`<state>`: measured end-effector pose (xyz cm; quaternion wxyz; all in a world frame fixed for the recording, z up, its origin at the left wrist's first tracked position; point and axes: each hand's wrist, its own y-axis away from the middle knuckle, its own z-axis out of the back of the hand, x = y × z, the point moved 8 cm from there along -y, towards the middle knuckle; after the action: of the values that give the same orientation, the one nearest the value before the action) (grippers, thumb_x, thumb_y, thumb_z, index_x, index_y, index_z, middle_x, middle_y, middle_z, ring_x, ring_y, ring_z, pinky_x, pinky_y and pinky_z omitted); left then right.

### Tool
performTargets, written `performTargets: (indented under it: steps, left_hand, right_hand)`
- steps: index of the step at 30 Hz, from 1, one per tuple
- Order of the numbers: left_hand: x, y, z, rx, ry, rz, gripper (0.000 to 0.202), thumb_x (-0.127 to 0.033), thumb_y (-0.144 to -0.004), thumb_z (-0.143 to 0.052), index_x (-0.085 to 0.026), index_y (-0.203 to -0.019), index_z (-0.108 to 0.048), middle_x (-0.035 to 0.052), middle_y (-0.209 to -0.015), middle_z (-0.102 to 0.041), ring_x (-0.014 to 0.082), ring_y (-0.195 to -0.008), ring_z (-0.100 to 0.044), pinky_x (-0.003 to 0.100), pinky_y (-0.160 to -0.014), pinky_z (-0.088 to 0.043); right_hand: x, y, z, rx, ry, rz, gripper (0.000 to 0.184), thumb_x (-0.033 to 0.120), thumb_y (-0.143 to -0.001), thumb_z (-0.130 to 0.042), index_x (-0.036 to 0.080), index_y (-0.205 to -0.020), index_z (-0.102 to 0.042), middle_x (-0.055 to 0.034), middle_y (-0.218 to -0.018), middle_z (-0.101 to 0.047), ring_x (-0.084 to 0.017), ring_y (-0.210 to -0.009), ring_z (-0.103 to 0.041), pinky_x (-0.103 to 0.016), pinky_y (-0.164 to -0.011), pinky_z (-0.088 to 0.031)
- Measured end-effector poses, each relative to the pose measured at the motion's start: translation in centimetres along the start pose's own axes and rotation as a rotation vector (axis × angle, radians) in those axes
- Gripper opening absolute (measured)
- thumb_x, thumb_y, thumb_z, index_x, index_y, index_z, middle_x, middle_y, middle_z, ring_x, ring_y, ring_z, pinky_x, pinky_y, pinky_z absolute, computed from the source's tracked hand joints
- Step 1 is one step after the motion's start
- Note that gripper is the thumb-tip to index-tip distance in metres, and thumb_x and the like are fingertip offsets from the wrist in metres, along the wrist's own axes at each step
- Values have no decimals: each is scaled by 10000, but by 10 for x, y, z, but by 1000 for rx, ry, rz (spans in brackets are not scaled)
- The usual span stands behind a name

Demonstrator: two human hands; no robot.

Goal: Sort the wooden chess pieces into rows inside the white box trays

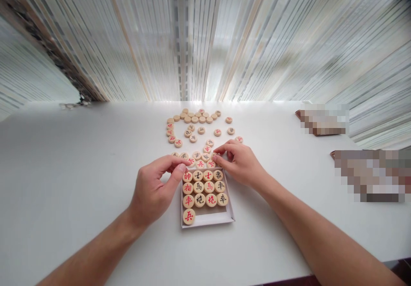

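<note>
Head view: box (213, 218) w/ 13 discs (198, 187).
L hand (153, 189): fingers at box's far-L corner; can't tell grip.
R hand (242, 162): fingers pinching another disc (217, 155).

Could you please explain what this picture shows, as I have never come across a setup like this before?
Certainly. There is no machine here: a person works with two bare hands, and the single picture comes from a camera on their head, looking forward and down.

On the white table sits a shallow open box. It holds thirteen round pieces marked in red or black: three rows of four, plus one by itself in the nearest row. Beyond it lie loose pieces, some showing blank faces. A striped curtain hangs behind.

The left hand has its fingertips by the box's far left corner; I cannot tell whether it holds anything. The right hand has its fingertips at a loose piece, though its grip is partly hidden.
</note>
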<state>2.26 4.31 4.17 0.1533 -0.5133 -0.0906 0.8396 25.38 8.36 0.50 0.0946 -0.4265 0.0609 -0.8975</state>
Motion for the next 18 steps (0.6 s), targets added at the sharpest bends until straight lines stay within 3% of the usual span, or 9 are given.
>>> performTargets:
  steps: [5, 10, 14, 18]
  left_hand:
    - [-6, 0, 0, -3, 5, -31, 182, -233, -988, -639, -186, -937, -808, 22, -857, -809, 163, -737, -736, 280, -724, -588]
    - [-10, 3, -5, 11, 73, -28, 143, -210, -972, -669, -195, -936, -807, 15, -852, -811, 158, -755, -734, 267, -721, -592]
    - [-9, 8, -14, 82, 166, 41, 123, -216, -964, -712, -209, -1008, -827, 22, -934, -842, 167, -824, -765, 263, -765, -620]
    - [-11, 15, -23, 169, 262, 140, 164, -272, -952, -753, -211, -1070, -850, 35, -928, -851, 194, -843, -792, 288, -786, -651]
  right_hand:
    - [-9, 6, 4, -21, -145, -72, 136, 320, -851, -800, 203, -886, -739, -26, -765, -717, -180, -654, -587, -351, -648, -473]
    - [-6, 19, 7, -12, -396, -132, 335, 485, -878, -814, 199, -1049, -775, -102, -984, -822, -249, -881, -777, -396, -779, -640]
    - [7, 39, -8, 118, -766, -330, 346, 412, -765, -967, 201, -1003, -830, -77, -912, -835, -226, -843, -802, -358, -805, -671]
    - [24, 59, -26, 263, -971, -431, 306, 353, -780, -981, 198, -1007, -844, -78, -934, -846, -203, -817, -808, -319, -777, -683]
